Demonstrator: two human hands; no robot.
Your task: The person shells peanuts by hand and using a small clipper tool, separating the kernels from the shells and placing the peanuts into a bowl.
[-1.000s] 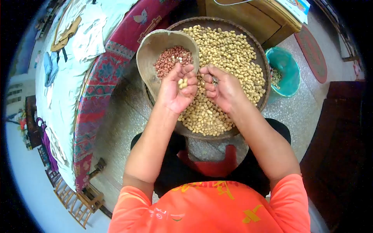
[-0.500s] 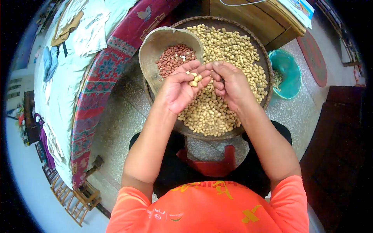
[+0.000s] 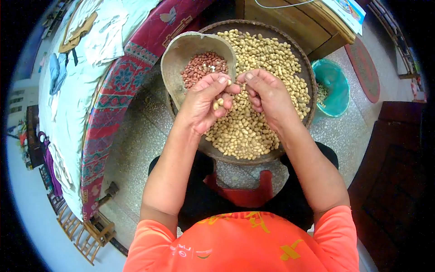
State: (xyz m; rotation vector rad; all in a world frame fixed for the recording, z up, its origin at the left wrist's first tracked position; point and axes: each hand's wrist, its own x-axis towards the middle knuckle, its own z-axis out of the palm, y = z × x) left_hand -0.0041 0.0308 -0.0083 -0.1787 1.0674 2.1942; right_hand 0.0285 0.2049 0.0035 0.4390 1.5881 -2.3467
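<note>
A round woven tray (image 3: 304, 59) on a red stool holds a heap of pale unshelled peanuts (image 3: 267, 59). On its left rim rests a gourd-shaped scoop (image 3: 174, 61) with red shelled kernels (image 3: 201, 68) in it. My left hand (image 3: 204, 102) is cupped over the tray with a few peanuts in its palm. My right hand (image 3: 267, 93) meets it fingertip to fingertip, and both pinch one peanut (image 3: 229, 82) between thumbs and forefingers, just by the scoop's edge.
A teal bin (image 3: 337, 86) with shells stands right of the tray. A wooden cabinet (image 3: 294, 20) is behind it. A bed with a red patterned cover (image 3: 113, 95) runs along the left. A red stool (image 3: 244, 192) shows between my knees.
My left hand has curled its fingers over the peanuts in its palm, and both hands have closed on a single peanut a little nearer the scoop.
</note>
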